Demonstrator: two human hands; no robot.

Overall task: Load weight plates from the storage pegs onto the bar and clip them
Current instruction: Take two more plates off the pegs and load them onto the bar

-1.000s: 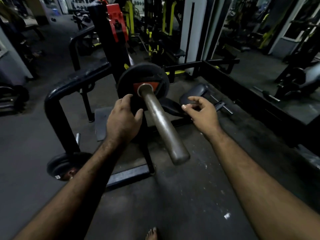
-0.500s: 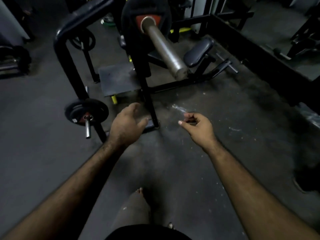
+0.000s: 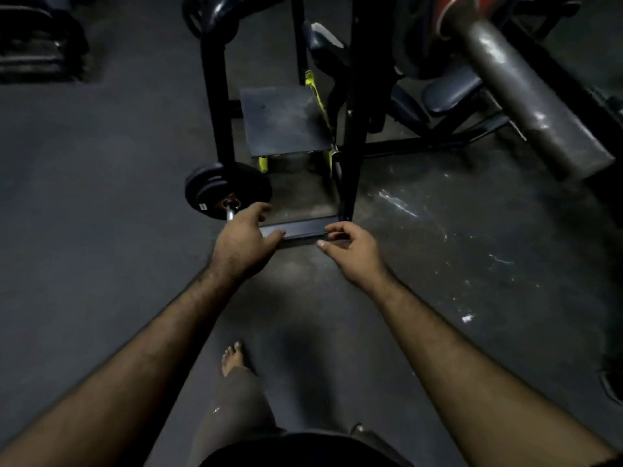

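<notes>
Two empty, loosely open hands, left hand (image 3: 243, 241) and right hand (image 3: 350, 252), hover above dark scuffed gym floor (image 3: 472, 237).

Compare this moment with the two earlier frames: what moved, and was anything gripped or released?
Both hands came down from beside the bar sleeve toward the floor. The left hand now reaches the plates on the low storage peg, near the peg tip; the right hand hangs loosely curled over the frame's base bar. Nothing gripped or released. The loaded plate stays on the bar.
</notes>
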